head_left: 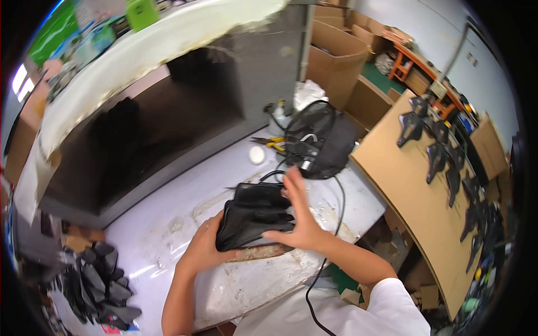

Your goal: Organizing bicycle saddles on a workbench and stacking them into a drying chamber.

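Observation:
A black, soft-looking piece with deep folds [255,215] lies on the worktable in front of me; its exact kind I cannot make out. Under its near edge shows a rough brown block [260,253]. My left hand [203,246] is closed round the piece's left side, with the thumb along the near edge by the block. On the other side, my right hand [301,224] has its fingers raised and apart. Its thumb reaches to the near right edge of the piece, and the fingers are slightly blurred.
Beyond the piece stand a black mesh-covered round fan [314,131], yellow-handled pliers [270,143] and a white round object [256,155]. A black cable [340,224] runs down the right. Black saddle-like pieces sit on a cardboard sheet [392,162]; more black pieces [101,285] are heaped at left.

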Demonstrator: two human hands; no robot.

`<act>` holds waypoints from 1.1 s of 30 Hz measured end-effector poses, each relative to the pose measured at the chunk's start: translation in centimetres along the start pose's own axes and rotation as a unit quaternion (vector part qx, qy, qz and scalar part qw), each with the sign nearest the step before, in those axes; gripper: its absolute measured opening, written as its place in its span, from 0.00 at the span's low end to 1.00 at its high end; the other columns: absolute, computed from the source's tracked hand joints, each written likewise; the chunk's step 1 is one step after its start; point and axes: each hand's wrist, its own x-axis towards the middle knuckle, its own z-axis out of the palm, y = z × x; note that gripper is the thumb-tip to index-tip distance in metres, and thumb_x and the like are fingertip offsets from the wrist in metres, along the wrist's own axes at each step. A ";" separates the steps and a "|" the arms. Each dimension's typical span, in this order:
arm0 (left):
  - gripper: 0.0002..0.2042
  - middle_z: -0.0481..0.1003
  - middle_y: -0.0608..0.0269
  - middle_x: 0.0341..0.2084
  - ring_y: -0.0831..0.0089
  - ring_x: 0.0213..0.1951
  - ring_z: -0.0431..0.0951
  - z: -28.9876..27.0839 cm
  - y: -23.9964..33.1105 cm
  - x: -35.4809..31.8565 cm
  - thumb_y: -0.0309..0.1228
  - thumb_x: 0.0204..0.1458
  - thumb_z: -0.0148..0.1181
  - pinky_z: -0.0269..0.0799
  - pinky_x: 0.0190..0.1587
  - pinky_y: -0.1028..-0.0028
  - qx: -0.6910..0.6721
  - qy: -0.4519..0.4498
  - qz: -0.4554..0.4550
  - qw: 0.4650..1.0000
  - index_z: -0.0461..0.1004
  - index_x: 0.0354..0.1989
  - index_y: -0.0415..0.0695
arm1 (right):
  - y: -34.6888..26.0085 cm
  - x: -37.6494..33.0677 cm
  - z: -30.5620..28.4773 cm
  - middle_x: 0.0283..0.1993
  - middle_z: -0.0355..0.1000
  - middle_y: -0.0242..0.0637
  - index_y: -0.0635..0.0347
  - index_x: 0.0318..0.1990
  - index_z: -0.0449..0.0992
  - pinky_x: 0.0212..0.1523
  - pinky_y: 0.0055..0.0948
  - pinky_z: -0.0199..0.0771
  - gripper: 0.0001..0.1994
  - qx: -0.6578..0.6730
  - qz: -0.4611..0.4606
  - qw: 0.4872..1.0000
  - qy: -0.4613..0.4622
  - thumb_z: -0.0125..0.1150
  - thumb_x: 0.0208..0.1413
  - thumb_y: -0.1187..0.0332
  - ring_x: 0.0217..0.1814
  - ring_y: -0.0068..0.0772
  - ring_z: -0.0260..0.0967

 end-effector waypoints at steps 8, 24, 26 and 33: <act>0.63 0.64 0.41 0.67 0.52 0.68 0.67 2.1 1.5 2.2 0.36 0.31 0.83 0.62 0.69 0.60 -0.149 0.065 0.048 0.986 0.46 0.77 0.35 | -0.4 0.2 -0.2 0.78 0.46 0.60 0.68 0.77 0.42 0.77 0.46 0.48 0.60 0.075 0.054 0.995 -0.048 0.79 0.48 0.48 0.80 0.57 0.47; 0.42 0.71 0.38 0.60 0.52 0.62 0.71 4.7 3.2 0.1 0.38 0.43 0.81 0.64 0.65 0.63 -0.081 0.107 -0.028 0.991 0.67 0.64 0.27 | 4.6 -10.6 -30.9 0.65 0.67 0.53 0.64 0.52 0.78 0.67 0.51 0.63 0.22 -0.457 0.014 0.869 0.187 0.69 0.50 0.65 0.65 0.56 0.66; 0.41 0.72 0.38 0.60 0.52 0.61 0.72 4.9 3.8 0.1 0.37 0.43 0.81 0.64 0.65 0.63 -0.069 0.113 -0.042 0.990 0.68 0.63 0.27 | 4.5 -12.6 -41.2 0.61 0.68 0.53 0.62 0.55 0.75 0.62 0.52 0.67 0.23 -0.582 0.245 0.693 0.346 0.69 0.52 0.64 0.62 0.56 0.68; 0.37 0.75 0.42 0.56 0.56 0.55 0.75 5.4 3.1 0.7 0.36 0.44 0.81 0.68 0.61 0.65 -0.085 0.123 -0.022 0.988 0.71 0.60 0.28 | 7.9 -24.3 -51.4 0.61 0.68 0.63 0.55 0.73 0.57 0.61 0.56 0.71 0.32 -0.502 0.607 0.535 0.305 0.58 0.65 0.55 0.60 0.65 0.71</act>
